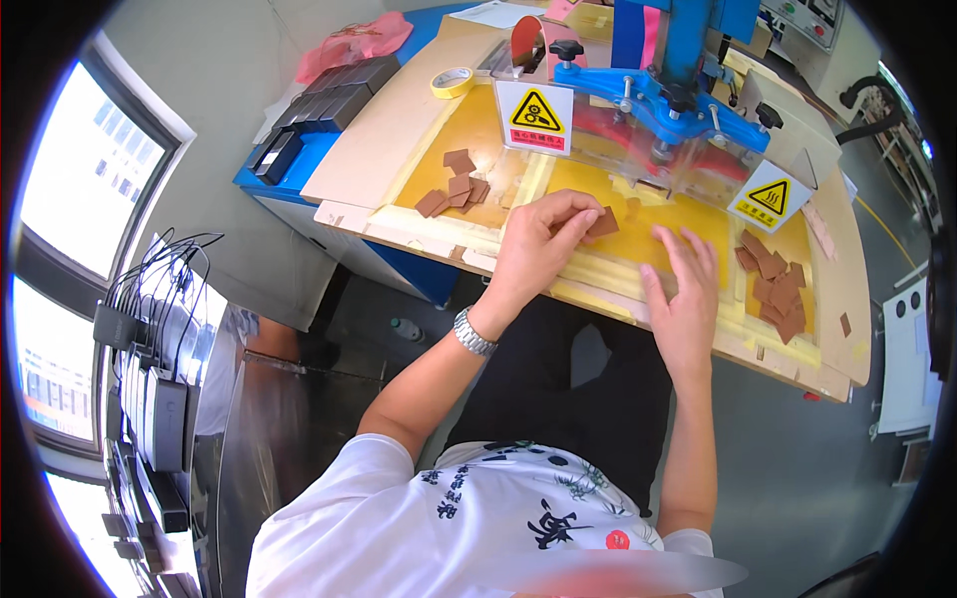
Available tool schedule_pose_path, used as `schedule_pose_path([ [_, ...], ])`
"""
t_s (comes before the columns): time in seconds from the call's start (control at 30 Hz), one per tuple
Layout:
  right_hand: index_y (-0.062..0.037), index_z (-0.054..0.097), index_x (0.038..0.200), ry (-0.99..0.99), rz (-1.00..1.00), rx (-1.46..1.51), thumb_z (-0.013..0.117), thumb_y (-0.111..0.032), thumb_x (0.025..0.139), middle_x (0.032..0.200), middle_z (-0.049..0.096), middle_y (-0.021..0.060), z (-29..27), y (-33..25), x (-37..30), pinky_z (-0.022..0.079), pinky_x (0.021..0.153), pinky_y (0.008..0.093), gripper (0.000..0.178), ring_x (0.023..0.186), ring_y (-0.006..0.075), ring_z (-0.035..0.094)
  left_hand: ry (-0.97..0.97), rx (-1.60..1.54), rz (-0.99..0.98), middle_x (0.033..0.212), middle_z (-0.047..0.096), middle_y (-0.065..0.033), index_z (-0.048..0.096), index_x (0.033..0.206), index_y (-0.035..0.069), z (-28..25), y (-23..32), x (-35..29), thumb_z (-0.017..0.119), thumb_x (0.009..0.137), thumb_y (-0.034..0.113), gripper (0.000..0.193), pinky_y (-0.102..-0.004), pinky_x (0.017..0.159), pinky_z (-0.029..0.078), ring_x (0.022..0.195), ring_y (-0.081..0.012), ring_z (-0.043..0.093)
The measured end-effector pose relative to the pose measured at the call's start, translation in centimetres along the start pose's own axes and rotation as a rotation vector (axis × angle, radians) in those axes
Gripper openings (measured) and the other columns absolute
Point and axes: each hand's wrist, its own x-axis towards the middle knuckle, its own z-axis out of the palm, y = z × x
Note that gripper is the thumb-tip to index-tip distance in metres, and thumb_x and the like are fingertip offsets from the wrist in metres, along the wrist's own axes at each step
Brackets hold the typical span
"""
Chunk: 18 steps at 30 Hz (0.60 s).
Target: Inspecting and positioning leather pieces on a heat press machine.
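Note:
My left hand (541, 245), a metal watch on its wrist, pinches a small brown square piece (605, 223) between thumb and fingertips, above the yellow work surface (638, 239). To the right, my right hand (684, 294) has its fingers apart and nothing in it, over the front part of the same surface. A loose pile of brown square pieces (461, 187) lies left of my left hand. Another pile of brown pieces (781, 289) lies right of my right hand. Just beyond both hands stands a blue press (668, 100) behind a clear guard.
Warning signs (536, 118) hang on the guard. A roll of yellow tape (453, 83) sits at the back left, by several dark boxes (344, 95) and a pink plastic bag (355, 44). One brown piece (845, 324) lies near the board's right edge. A bottle (406, 329) stands on the floor.

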Motion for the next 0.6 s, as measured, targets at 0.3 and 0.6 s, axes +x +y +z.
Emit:
schedule_pose_path([
  [0.3, -0.004, 0.069, 0.134, 0.065, -0.003, -0.013, 0.076, -0.012, 0.095, 0.131, 0.071, 0.0163, 0.2, 0.4, -0.2, 0.036, 0.123, 0.0527, 0.04, 0.132, 0.0389, 0.059, -0.019, 0.021, -0.006, 0.095, 0.079, -0.0052, 0.073, 0.114, -0.004, 0.2, 0.4, -0.1, 0.068, 0.107, 0.011, 0.017, -0.0249, 0.078, 0.056, 0.083, -0.009, 0.07],
  [0.6, -0.0035, 0.07, 0.13, 0.037, -0.01, 0.077, 0.078, -0.009, 0.092, 0.121, 0.073, 0.0137, -0.3, -0.2, 0.0, 0.04, 0.12, 0.0517, 0.039, 0.128, 0.037, 0.06, -0.025, 0.031, -0.003, 0.097, 0.08, -0.0069, 0.073, 0.115, -0.004, 0.1, 0.5, -0.2, 0.068, 0.107, 0.011, 0.018, -0.0255, 0.079, 0.057, 0.085, -0.01, 0.071],
])
